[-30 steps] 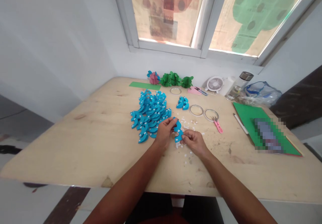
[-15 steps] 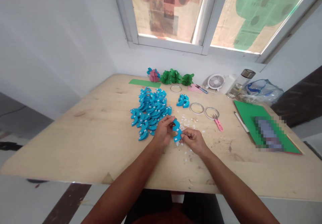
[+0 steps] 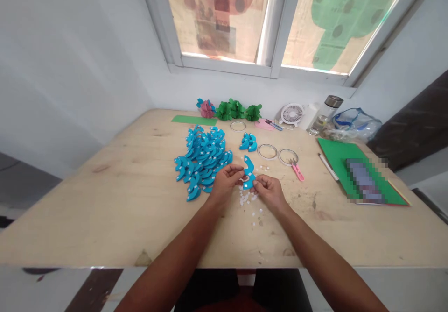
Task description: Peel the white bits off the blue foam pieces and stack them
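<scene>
Between my hands is a curved blue paper piece with small white squares on it. My left hand pinches its left side, fingers closed. Its lower right end is pinched by my right hand. A large heap of similar blue paper pieces, also bearing white squares, lies just left of my left hand. Beyond my hands sits a small cluster of blue pieces. Tiny white paper bits are scattered on the table beneath and in front of my fingers.
Metal rings and pink-handled snips lie to the right. Green paper ornaments, a small white fan and a glass bottle line the back. A green sheet with a blurred item covers the table's right side.
The blue piece has turned, its upper end now standing clear of my left fingers. My left fingers have shifted down along it. The whole view has swung slightly right.
</scene>
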A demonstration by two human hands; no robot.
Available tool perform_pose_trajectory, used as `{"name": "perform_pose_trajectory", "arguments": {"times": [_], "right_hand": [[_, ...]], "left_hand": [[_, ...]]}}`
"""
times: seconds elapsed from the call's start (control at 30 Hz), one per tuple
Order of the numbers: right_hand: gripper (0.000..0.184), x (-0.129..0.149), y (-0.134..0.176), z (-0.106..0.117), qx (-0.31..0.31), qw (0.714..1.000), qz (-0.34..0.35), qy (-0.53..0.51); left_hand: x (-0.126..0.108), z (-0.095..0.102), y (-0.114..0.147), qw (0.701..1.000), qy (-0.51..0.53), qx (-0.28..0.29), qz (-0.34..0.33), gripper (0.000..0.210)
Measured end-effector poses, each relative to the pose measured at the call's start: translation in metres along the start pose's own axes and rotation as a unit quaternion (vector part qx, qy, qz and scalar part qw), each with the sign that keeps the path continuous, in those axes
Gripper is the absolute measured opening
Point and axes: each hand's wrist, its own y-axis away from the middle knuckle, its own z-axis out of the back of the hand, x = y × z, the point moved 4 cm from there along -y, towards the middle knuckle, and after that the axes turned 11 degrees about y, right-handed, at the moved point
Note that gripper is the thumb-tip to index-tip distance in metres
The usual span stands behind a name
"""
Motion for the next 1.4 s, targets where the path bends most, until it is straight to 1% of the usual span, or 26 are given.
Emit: {"name": "perform_pose_trajectory", "arguments": {"times": [0.13,0.27,0.33,0.43,0.53,0.7,0.87,0.97,1.07,1.17,1.27,1.4], "right_hand": [[0.02,0.001,0.001,0.0,-0.006,1.0,0.0,-0.004],[0.021,0.001,0.0,0.002,-0.026,1.0,-0.002,-0.005],[0.021,0.0,0.0,0.004,-0.039,0.999,-0.002,-0.006],[0.021,0.0,-0.001,0.006,-0.048,0.999,0.004,-0.017],[0.019,0.001,-0.001,0.006,-0.051,0.998,0.006,-0.035],[0.017,0.006,0.001,0.006,-0.061,0.996,-0.012,-0.066],[0.019,0.008,0.001,0.006,-0.055,0.995,-0.016,-0.087],[0.018,0.006,0.0,0.006,-0.057,0.993,-0.022,-0.098],[0.018,0.003,-0.001,0.008,-0.071,0.992,-0.035,-0.103],[0.018,0.001,-0.002,0.008,-0.078,0.99,-0.047,-0.108],[0.018,0.001,-0.002,0.008,-0.078,0.988,-0.05,-0.12],[0.017,0.002,-0.001,0.006,-0.073,0.988,-0.05,-0.124]], "left_hand": [[0.002,0.001,-0.001,1.0,0.005,0.005,-0.001,0.03],[0.003,-0.002,0.0,0.998,-0.048,0.017,0.038,0.032],[0.004,-0.005,0.002,0.992,-0.097,0.038,0.064,0.031],[0.004,-0.009,0.006,0.979,-0.163,0.087,0.085,0.03],[0.0,-0.012,0.008,0.972,-0.186,0.125,0.066,0.027],[-0.009,-0.018,0.009,0.965,-0.201,0.163,0.039,0.029],[-0.008,-0.017,0.008,0.968,-0.191,0.158,0.031,0.027],[-0.004,-0.012,0.007,0.973,-0.166,0.148,0.062,0.028],[-0.002,-0.007,0.006,0.976,-0.13,0.14,0.101,0.036],[-0.004,-0.006,0.007,0.973,-0.134,0.145,0.121,0.036],[-0.005,-0.005,0.008,0.971,-0.154,0.143,0.114,0.03],[-0.005,-0.004,0.007,0.975,-0.166,0.13,0.074,0.027]]}}
